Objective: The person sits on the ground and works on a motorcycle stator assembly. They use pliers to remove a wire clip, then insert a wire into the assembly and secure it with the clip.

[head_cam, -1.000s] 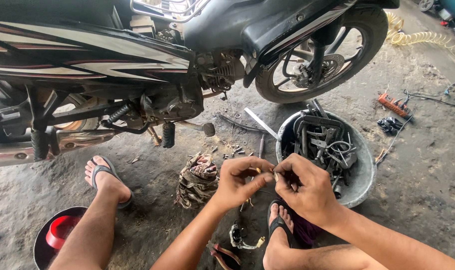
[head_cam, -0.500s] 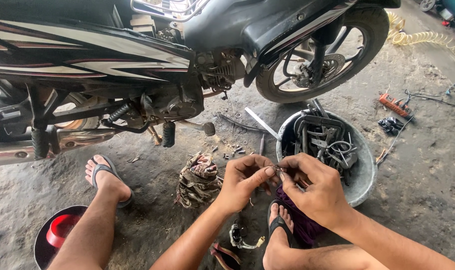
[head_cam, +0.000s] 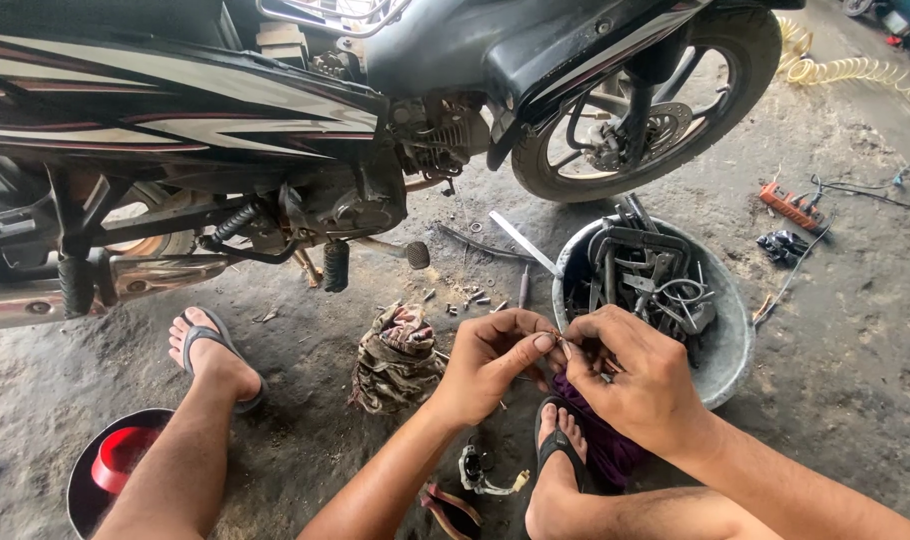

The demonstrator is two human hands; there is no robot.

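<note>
Where both hands [head_cam: 573, 365] meet, fingertips pinch a small part [head_cam: 561, 343].

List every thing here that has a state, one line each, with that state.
left hand: fingertips pinched on a small part, too small to identify
right hand: pinching the same small part
motorcycle: upright, engine exposed
metal basin: full of tools
rag: crumpled on the ground
pliers: lying on the ground
air hose: coiled
</note>
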